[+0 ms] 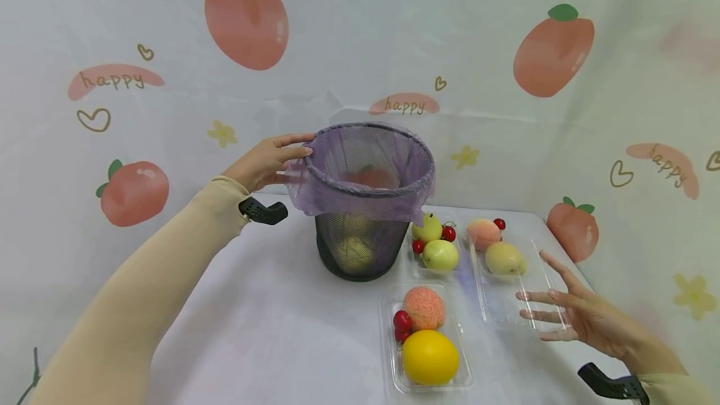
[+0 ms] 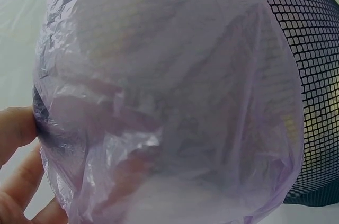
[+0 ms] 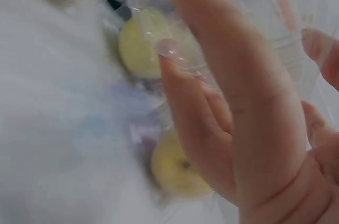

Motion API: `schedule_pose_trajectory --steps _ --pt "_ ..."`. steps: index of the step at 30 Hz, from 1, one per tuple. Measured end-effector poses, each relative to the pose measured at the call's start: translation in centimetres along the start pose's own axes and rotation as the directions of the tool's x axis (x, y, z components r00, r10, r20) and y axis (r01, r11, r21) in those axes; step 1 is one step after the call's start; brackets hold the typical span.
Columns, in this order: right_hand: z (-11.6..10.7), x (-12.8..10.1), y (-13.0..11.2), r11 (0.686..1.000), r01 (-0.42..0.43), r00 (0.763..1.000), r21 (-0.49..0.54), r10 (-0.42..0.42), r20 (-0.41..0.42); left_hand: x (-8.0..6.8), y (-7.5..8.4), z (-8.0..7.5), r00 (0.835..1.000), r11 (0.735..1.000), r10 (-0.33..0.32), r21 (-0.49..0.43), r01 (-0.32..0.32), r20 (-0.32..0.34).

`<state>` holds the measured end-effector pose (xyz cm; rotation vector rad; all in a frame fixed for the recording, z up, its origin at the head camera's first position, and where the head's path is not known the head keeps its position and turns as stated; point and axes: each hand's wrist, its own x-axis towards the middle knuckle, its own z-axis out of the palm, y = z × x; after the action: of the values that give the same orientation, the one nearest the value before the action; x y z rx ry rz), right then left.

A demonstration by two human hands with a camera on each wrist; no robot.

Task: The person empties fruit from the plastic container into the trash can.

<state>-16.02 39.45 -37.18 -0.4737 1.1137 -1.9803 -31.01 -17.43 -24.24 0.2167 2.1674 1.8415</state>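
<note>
My left hand grips the rim of a black mesh wastebasket at its left side. A thin purple bag lines the basket and folds over the rim; in the left wrist view the purple bag hides part of the fingers. Something reddish shows inside the basket and yellowish shapes show through the mesh. At the right, my right hand holds a clear plastic container with spread, bent fingers. Behind that plastic sit a peach and a yellow mango-like fruit. A cherry lies beside the peach.
A clear tray in front bears a textured orange-pink fruit, cherries and a yellow fruit. Beside the basket, a second tray holds a green pear, a green fruit and cherries. A printed cloth hangs behind.
</note>
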Motion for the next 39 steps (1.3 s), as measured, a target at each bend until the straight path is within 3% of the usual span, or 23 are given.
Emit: schedule_pose_trajectory --steps 7,11,15,18,32,39 --pt "-0.7 -1.9 1.7 0.995 -0.098 0.994 -0.011 0.098 0.039 -0.1 0.1 0.0 1.000 1.000 -0.007 -0.012 0.007 0.003" --pt "-1.0 -2.5 2.9 0.988 -0.132 0.990 -0.075 0.135 0.039 -0.1 0.1 -0.1 1.000 1.000 -0.009 -0.012 0.009 0.003" --pt "-1.0 -2.8 3.7 0.972 -0.204 0.979 -0.116 0.202 -0.033 -0.1 0.0 -0.2 1.000 1.000 -0.019 -0.013 0.019 -0.009" --pt "-1.2 -3.1 4.1 0.966 -0.246 0.968 -0.082 0.241 -0.066 -0.1 0.0 -0.2 1.000 1.000 -0.021 -0.012 0.021 -0.010" --pt "-1.9 -3.4 4.5 0.961 -0.275 0.960 0.014 0.276 -0.050 0.1 0.0 0.0 1.000 1.000 -0.018 -0.013 0.017 -0.014" --pt "-2.0 -3.5 4.4 0.958 -0.286 0.956 -0.008 0.285 -0.069 0.1 0.1 0.0 1.000 1.000 -0.022 -0.005 0.022 -0.011"
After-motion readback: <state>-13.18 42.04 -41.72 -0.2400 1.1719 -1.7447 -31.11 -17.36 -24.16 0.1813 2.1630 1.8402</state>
